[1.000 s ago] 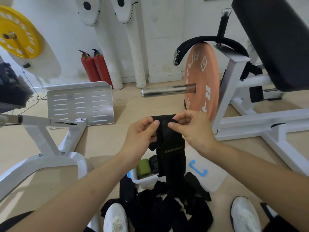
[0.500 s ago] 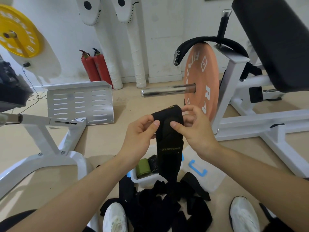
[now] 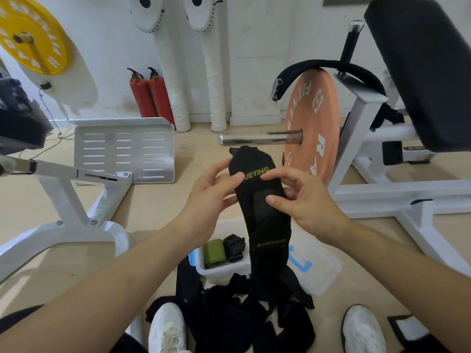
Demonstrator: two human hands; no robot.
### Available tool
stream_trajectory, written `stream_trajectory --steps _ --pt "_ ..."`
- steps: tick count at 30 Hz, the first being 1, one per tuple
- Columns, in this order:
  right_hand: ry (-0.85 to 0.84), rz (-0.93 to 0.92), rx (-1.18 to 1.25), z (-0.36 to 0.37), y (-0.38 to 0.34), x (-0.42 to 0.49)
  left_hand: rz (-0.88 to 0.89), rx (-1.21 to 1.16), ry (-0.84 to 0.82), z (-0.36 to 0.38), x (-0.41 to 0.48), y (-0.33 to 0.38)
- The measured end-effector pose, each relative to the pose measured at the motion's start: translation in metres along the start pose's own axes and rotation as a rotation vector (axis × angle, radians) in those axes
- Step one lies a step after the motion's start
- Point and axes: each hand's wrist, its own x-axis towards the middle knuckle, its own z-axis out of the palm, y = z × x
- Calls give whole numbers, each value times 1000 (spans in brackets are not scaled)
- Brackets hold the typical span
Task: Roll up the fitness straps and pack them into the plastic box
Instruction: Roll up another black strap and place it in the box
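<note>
Since the preceding frame, the upper end of the strap (image 3: 265,220) has opened out and now stands above both thumbs, with its yellow lettering facing me.

1. Left grip (image 3: 209,197): pinching the strap's left edge, thumb on the front, fingers behind.
2. Right grip (image 3: 308,207): pinching the right edge, index finger and thumb on the front.
3. Strap position: held in the air above the plastic box (image 3: 224,270). Its tail hangs down into the pile of loose straps (image 3: 229,309) on the floor, near my feet.
4. Box contents: a green roll (image 3: 215,252) and a dark roll (image 3: 234,247).

Caution: no roll is started yet. I judge that an uneven first fold would give a skewed, loose roll. The trailing tail may snag the pile and pull the strap from these light pinches.
</note>
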Motion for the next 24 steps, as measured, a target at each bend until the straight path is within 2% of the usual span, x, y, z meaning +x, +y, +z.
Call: stream_trajectory --steps 4,8,15,20,24 --pt "-105 70 -14 2 8 -7 69 17 10 -6 8 10" --pt "-176 121 -59 3 13 -10 143 98 101 -10 7 12" --pt "27 57 -37 5 -2 -1 151 138 40 -2 -2 7" --pt "70 -56 -61 10 -7 2 139 149 32 2 -4 9" --pt "31 -75 -96 12 -7 3 225 207 93 -2 -1 14"
